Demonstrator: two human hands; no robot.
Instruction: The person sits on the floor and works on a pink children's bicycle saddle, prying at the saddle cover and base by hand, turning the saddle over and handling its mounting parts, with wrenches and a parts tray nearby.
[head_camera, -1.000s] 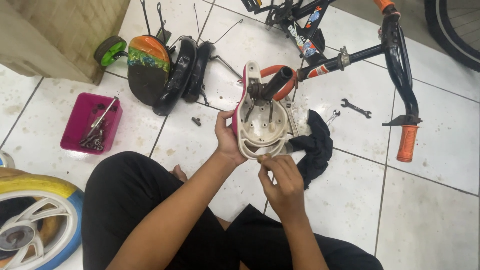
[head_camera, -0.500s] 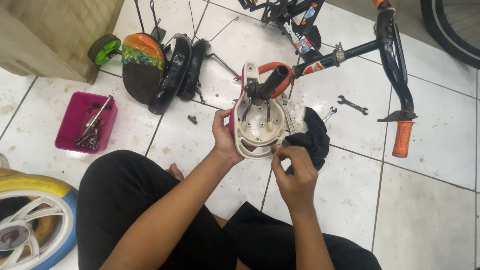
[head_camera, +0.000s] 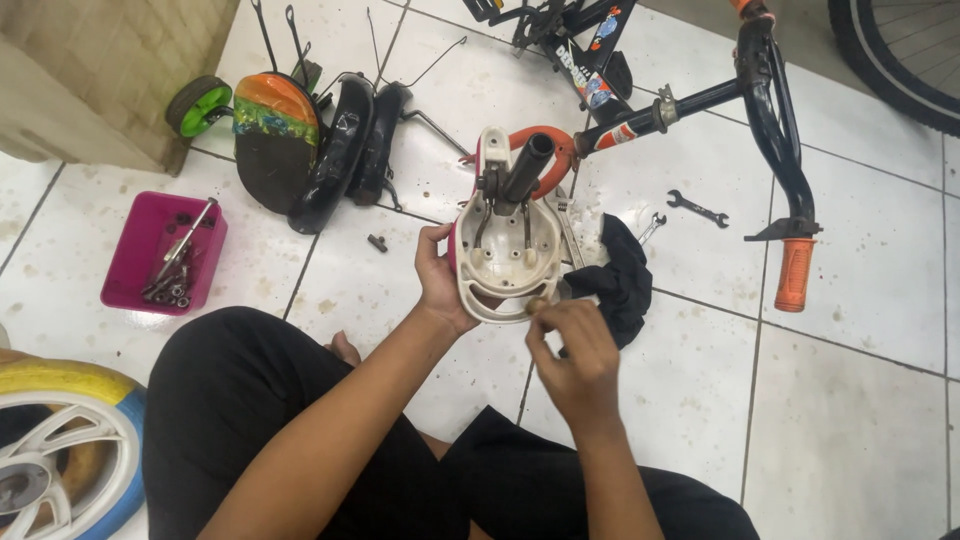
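Note:
My left hand grips the left rim of an upturned cream bicycle saddle, underside facing me, its black seat post pointing away. My right hand is at the saddle's near edge, fingers pinched on a small round part, too small to identify. A black cloth lies on the tiles just right of the saddle.
A pink tray of small tools sits at the left. Black mudguards, a colourful panel and a green training wheel lie beyond. A bike frame with orange grip and two wrenches are at the right. A yellow-tyred wheel is lower left.
My right hand has come up from below the saddle to its near rim, now pinching a small part. The left hand keeps its hold on the saddle.

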